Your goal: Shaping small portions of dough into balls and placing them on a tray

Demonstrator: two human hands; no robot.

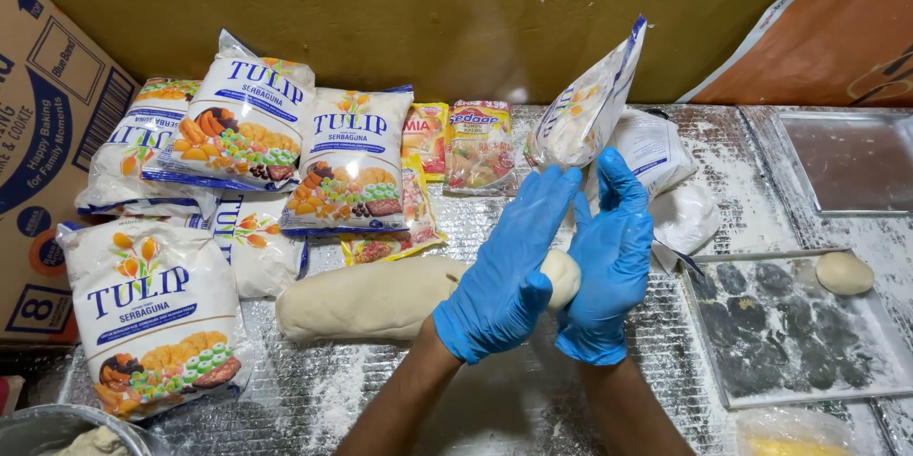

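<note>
Flour bags (157, 323) lie at nine o'clock; the long dough log (366, 299) rests beside them, its long axis running nine to three, its right end just under the left hand (504, 275). Centre: the dough ball (561, 275) sits pressed between both gloved palms, fingers pointing to twelve o'clock, the right hand (609, 261) touching it from three o'clock. Both hands stand flat and clasped on the ball, equally near. At three o'clock a floured tray (761, 389) carries one finished ball (845, 272), well apart
</note>
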